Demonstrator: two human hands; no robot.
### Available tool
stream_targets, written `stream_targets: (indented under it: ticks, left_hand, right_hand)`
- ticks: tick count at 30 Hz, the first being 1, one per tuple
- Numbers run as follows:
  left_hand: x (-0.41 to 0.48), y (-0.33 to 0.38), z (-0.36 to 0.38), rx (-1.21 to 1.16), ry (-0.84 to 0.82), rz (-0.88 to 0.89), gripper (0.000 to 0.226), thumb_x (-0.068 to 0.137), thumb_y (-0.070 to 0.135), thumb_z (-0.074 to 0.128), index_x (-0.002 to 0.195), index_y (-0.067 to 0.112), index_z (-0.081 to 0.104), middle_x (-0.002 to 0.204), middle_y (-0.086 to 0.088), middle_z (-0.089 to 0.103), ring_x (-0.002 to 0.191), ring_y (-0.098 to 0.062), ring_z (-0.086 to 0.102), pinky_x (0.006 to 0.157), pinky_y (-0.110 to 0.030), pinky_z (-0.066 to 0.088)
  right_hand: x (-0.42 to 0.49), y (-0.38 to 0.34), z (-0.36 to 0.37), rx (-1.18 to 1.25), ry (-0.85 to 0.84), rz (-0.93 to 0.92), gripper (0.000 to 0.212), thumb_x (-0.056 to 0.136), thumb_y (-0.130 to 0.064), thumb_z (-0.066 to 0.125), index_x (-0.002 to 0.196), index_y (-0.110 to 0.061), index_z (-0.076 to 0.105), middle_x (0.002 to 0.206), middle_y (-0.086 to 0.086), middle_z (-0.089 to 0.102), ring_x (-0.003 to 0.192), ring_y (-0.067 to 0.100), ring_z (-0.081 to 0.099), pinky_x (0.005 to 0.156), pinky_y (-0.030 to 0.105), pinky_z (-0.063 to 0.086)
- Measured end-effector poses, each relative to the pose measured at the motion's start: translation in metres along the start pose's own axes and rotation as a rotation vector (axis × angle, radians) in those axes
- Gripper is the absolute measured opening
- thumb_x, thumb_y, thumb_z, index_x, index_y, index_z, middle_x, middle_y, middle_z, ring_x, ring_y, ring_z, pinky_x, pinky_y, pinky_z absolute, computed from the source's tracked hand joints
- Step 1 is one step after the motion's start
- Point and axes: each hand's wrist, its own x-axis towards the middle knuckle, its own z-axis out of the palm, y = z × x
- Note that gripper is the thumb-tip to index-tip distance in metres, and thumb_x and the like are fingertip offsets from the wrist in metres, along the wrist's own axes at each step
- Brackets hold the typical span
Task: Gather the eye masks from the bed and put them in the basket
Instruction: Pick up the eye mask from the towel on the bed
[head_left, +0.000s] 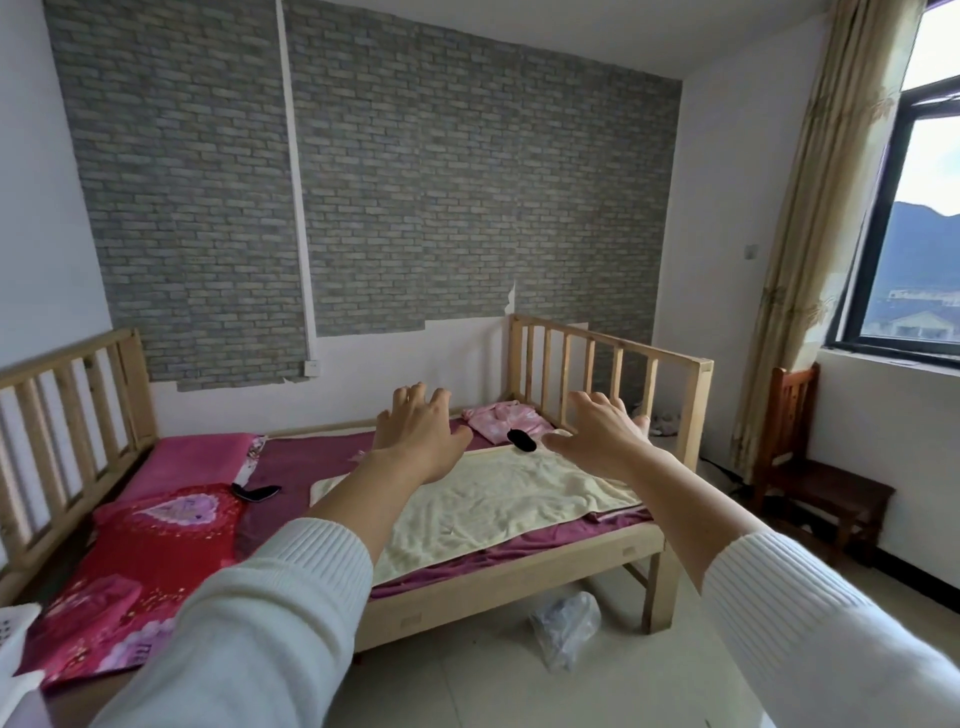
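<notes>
Two bare hands extend over the wooden slatted bed (519, 587) — left hand (423, 434) and right hand (605, 434), both with fingers spread, holding nothing. One black oval eye mask (521, 440) lies at the far edge of the cream towel (488, 509), between the hands, beside a pink folded garment (506, 418). A second black eye mask (256, 492) lies near the head end, just beside the red heart-patterned pillow (156, 566). A white plastic basket (15, 639) shows partly at the near left corner.
</notes>
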Motion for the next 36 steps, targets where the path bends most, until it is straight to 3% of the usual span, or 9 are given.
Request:
stream_targets:
  ticks: [4, 12, 17, 22, 29, 36]
  left_hand:
    - [0.066, 0.007, 0.052, -0.035, -0.044, 0.006, 0.059, 0.088, 0.047, 0.043, 0.14, 0.019, 0.038, 0.148, -0.009, 0.035, 0.138, -0.029, 0.025, 0.106, -0.047, 0.035]
    - [0.227, -0.003, 0.176, -0.018, -0.132, 0.035, 0.066, 0.085, 0.049, 0.046, 0.143, 0.018, 0.035, 0.155, -0.01, 0.027, 0.141, -0.03, 0.021, 0.113, -0.05, 0.027]
    - [0.368, -0.019, 0.221, -0.003, -0.138, 0.087, 0.059, 0.085, 0.048, 0.046, 0.136, 0.019, 0.042, 0.143, -0.011, 0.039, 0.133, -0.032, 0.031, 0.104, -0.048, 0.037]
    - [0.494, -0.025, 0.264, -0.017, -0.11, 0.102, 0.05, 0.088, 0.046, 0.046, 0.129, 0.017, 0.047, 0.136, -0.011, 0.043, 0.129, -0.032, 0.036, 0.098, -0.05, 0.04]
    - [0.621, -0.025, 0.373, -0.06, -0.183, 0.098, 0.068, 0.086, 0.054, 0.045, 0.142, 0.015, 0.036, 0.148, -0.012, 0.035, 0.137, -0.033, 0.029, 0.104, -0.051, 0.038]
    - [0.723, -0.013, 0.494, -0.059, -0.293, 0.058, 0.057, 0.087, 0.052, 0.045, 0.13, 0.014, 0.044, 0.14, -0.012, 0.042, 0.126, -0.034, 0.037, 0.096, -0.047, 0.041]
  right_hand:
    - [0.063, 0.028, 0.045, 0.002, -0.071, 0.007, 0.069, 0.081, -0.053, 0.058, 0.136, -0.017, 0.037, 0.14, 0.008, 0.044, 0.13, 0.031, 0.035, 0.106, 0.057, 0.031]
    - [0.218, 0.075, 0.159, -0.07, -0.132, 0.055, 0.075, 0.08, -0.056, 0.058, 0.141, -0.022, 0.031, 0.145, 0.005, 0.04, 0.136, 0.029, 0.03, 0.107, 0.059, 0.024]
    - [0.349, 0.092, 0.203, -0.069, -0.118, 0.093, 0.069, 0.082, -0.059, 0.052, 0.135, -0.018, 0.038, 0.14, 0.008, 0.044, 0.13, 0.031, 0.035, 0.104, 0.058, 0.027]
    - [0.466, 0.115, 0.239, -0.065, -0.084, 0.106, 0.076, 0.077, -0.065, 0.05, 0.134, -0.016, 0.039, 0.137, 0.009, 0.047, 0.128, 0.031, 0.037, 0.102, 0.059, 0.028]
    - [0.593, 0.173, 0.316, -0.087, -0.153, 0.147, 0.073, 0.081, -0.055, 0.056, 0.14, -0.019, 0.034, 0.145, 0.008, 0.042, 0.134, 0.03, 0.033, 0.108, 0.062, 0.022]
    - [0.712, 0.247, 0.399, -0.129, -0.263, 0.138, 0.073, 0.082, -0.051, 0.059, 0.142, -0.019, 0.031, 0.145, 0.008, 0.041, 0.137, 0.03, 0.031, 0.109, 0.064, 0.022]
